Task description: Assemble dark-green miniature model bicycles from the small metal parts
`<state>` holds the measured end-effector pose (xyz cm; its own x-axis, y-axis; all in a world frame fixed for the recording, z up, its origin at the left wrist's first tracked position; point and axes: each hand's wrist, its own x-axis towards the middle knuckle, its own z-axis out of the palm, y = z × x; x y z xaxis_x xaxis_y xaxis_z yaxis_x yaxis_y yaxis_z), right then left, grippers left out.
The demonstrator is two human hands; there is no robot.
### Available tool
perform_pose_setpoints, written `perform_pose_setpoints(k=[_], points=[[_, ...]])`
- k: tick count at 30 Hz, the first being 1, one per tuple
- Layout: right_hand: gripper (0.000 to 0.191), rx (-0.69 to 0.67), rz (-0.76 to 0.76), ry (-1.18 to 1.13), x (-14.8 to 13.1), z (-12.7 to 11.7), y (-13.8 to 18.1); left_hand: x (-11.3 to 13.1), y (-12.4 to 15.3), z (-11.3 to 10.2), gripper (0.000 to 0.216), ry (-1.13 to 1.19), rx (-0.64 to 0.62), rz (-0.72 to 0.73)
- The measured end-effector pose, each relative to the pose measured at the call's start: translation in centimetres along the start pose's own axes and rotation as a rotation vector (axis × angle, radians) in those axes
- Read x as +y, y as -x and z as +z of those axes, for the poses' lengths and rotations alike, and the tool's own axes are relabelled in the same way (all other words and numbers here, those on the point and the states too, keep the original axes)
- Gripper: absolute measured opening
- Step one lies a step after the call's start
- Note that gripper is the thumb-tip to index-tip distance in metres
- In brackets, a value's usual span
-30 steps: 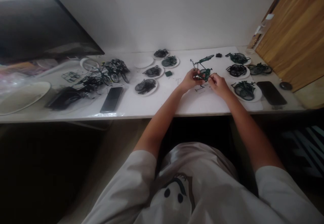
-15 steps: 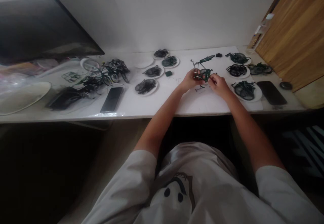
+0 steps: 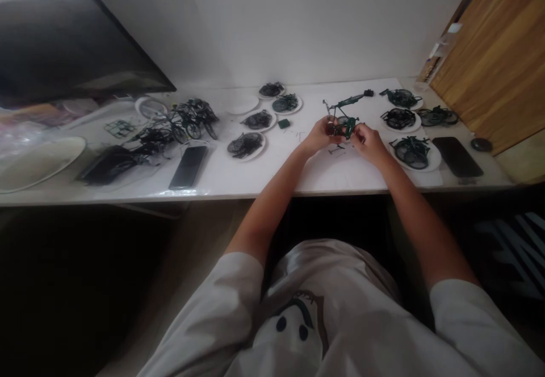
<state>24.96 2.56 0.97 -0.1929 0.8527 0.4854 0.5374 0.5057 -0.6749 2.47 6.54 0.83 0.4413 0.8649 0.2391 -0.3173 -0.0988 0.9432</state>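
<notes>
Both my hands hold a small dark green model bicycle [image 3: 349,121] just above the white table. My left hand [image 3: 317,137] is closed on its left side, with the fingers partly behind the model. On the other side my right hand [image 3: 367,140] pinches the lower part near the wheel; whether a tiny piece sits between those fingertips is too small to tell. Below the hands lie thin dark parts [image 3: 337,149]. A small black piece [image 3: 368,92] appears just beyond the model's far end; I cannot tell whether they touch.
White plates with dark bicycle parts stand left [image 3: 246,146] and right [image 3: 415,153]. Several model bicycles [image 3: 193,118] cluster at the left. A phone [image 3: 188,167] and another dark phone [image 3: 457,156] lie on the table. A small green block [image 3: 284,123] is near the middle.
The model bicycle has shifted and turned slightly to the right, its far end closer to the small black piece. Both hands keep their hold almost in place.
</notes>
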Motion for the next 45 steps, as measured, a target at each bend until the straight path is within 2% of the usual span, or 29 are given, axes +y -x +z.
perform_pose_setpoints(k=[14,24,45], points=[[0.037,-0.025,0.016,-0.054,-0.4,-0.3,0.1,-0.3,-0.2,-0.2,0.078,-0.011,0.005,0.017],[0.046,-0.048,0.026,-0.126,-0.6,-0.3,0.3,-0.2,-0.1,-0.2,0.077,-0.007,0.0,0.011],[0.05,-0.064,0.042,-0.092,-1.7,-0.4,0.3,-0.2,-0.3,-0.1,0.079,0.033,0.029,-0.043]])
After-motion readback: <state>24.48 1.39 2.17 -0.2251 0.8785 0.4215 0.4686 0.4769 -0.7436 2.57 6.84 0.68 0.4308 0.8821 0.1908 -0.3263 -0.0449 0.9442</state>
